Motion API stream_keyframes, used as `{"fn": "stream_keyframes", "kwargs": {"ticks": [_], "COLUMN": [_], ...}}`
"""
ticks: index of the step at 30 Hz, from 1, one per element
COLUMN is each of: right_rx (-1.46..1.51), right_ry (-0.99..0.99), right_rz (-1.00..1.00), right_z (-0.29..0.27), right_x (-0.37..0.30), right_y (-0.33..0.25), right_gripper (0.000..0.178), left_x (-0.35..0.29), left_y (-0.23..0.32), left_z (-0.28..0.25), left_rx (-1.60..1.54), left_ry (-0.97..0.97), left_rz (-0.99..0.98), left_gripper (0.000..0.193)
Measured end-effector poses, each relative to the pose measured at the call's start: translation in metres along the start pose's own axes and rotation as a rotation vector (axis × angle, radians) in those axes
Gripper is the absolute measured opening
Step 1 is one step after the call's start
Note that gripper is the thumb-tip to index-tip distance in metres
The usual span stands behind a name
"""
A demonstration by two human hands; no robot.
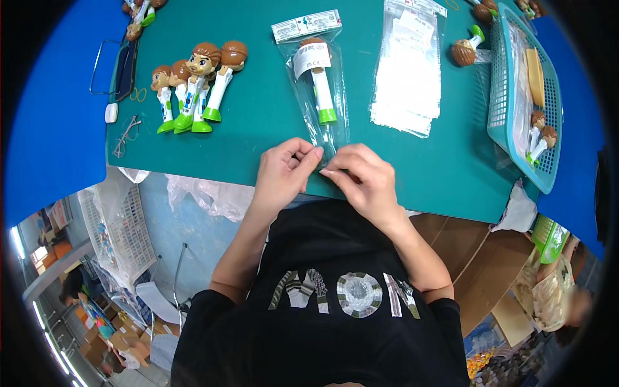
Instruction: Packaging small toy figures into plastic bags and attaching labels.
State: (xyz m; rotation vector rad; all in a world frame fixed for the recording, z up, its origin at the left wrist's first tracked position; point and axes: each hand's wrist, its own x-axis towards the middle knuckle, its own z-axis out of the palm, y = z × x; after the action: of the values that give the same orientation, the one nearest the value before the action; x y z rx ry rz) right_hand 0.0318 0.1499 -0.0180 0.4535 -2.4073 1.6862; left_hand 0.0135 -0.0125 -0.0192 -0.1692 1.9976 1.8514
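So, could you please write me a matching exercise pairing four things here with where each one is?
1. Bagged figure
2. Bag stack
3. Turquoise basket
4. Figure cluster

A. At the right edge of the green table
B. Left of the bagged figure
C. Just beyond the left hand and right hand
D. Between bagged figure and basket

Pairs: 1-C, 2-D, 3-A, 4-B

Bag — glossy plastic film; label paper-looking; figurine — smooth plastic; tabletop smooth, matt.

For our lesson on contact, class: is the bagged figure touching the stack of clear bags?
Apart. The head view shows green tabletop between the bagged figure and the stack of clear bags.
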Motion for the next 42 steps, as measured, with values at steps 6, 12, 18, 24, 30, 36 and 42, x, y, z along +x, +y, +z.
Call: {"fn": "stream_keyframes", "kwargs": {"ticks": [6, 12, 18, 24, 30, 36, 42], "right_rx": [0.552, 0.544, 0.005, -0.008, -0.534, -0.055, 0.576], "right_ry": [0.493, 0.964, 1.156, 1.145, 0.854, 0.184, -0.16], "right_rz": [0.492, 0.407, 0.49, 0.752, 0.898, 1.219, 0.762], "right_z": [-0.024, -0.066, -0.083, -0.077, -0.089, -0.123, -0.142], "right_x": [-0.017, -0.06, -0.186, -0.239, -0.248, -0.255, -0.131], "right_y": [0.005, 0.011, 0.024, 0.164, 0.234, 0.147, 0.003], "right_gripper": [0.006, 0.008, 0.007, 0.01, 0.023, 0.021, 0.007], "left_x": [-0.002, -0.008, -0.012, -0.005, -0.002, -0.016, -0.009], "left_y": [0.016, 0.02, 0.008, -0.002, -0.006, -0.009, -0.013], "left_z": [-0.019, -0.012, -0.013, -0.01, -0.012, -0.023, -0.031], "left_rx": [-0.061, -0.064, 0.003, 0.049, 0.08, 0.159, 0.169], "left_ry": [0.013, -0.076, -0.048, -0.047, -0.067, -0.052, 0.128], "left_rz": [-0.077, -0.115, 0.007, 0.015, 0.053, 0.029, 0.31], "left_gripper": [0.015, 0.014, 0.013, 0.015, 0.015, 0.017, 0.008]}}
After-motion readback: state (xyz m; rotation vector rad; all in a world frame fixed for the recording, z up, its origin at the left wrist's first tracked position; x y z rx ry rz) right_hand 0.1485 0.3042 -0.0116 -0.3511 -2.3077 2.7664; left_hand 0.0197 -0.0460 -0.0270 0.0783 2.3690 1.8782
